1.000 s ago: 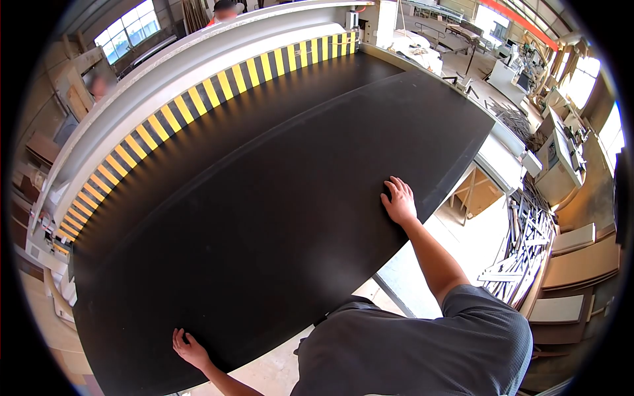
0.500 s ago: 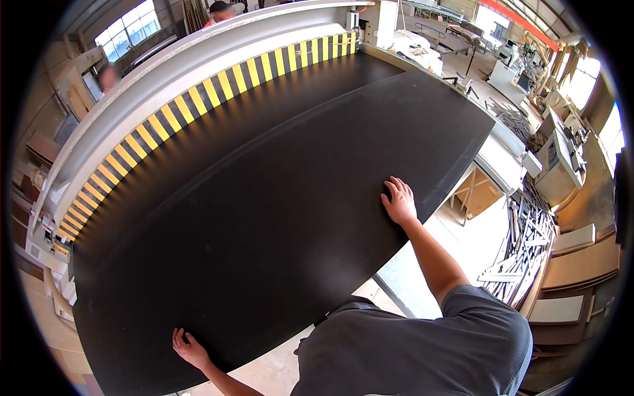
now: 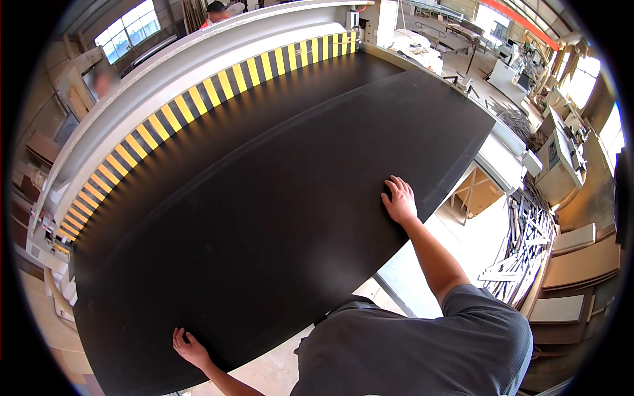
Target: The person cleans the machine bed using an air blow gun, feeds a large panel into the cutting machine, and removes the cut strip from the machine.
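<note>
Blk panel (image 3: 264, 218) under L hand (image 3: 190, 350) & R hand (image 3: 400, 201), palms hidden, each grip spread.

Smooth, dark, satin-finish panel (image 3: 264, 198).

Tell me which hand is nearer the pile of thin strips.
Right. The right hand rests on the black panel, toward the pile of thin strips; the left hand rests toward the panel's other end, farther from it.

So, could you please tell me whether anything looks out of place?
The strips at right lie jumbled, crossing at odd angles, unlike the stacked boards beside them; the black panel shows no clear damage.
</note>
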Demonstrator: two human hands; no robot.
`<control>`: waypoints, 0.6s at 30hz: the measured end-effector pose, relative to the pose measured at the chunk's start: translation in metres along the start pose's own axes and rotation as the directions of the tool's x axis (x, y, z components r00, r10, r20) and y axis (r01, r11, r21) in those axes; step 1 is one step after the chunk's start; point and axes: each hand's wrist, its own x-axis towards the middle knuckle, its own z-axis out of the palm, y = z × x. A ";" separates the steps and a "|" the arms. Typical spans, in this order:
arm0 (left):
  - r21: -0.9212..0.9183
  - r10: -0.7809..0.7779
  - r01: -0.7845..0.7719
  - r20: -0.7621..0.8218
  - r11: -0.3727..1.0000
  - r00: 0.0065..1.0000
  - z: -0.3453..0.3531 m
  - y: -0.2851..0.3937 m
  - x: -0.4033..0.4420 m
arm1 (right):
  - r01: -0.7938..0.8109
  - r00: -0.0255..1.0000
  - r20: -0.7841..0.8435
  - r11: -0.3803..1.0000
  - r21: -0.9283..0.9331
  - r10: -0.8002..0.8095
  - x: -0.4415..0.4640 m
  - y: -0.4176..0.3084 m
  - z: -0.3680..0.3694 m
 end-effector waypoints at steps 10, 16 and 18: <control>-0.003 0.004 -0.004 0.003 1.000 1.000 -0.001 0.000 0.000 | -0.004 1.000 0.001 1.000 -0.007 0.004 -0.001 0.001 0.002; -0.007 0.025 -0.025 -0.004 1.000 1.000 0.000 -0.005 -0.001 | -0.001 1.000 0.001 1.000 -0.001 0.001 -0.001 0.002 0.002; -0.014 0.028 -0.028 -0.003 1.000 1.000 0.000 -0.004 0.000 | 0.002 1.000 -0.005 1.000 -0.002 -0.002 -0.001 0.003 0.003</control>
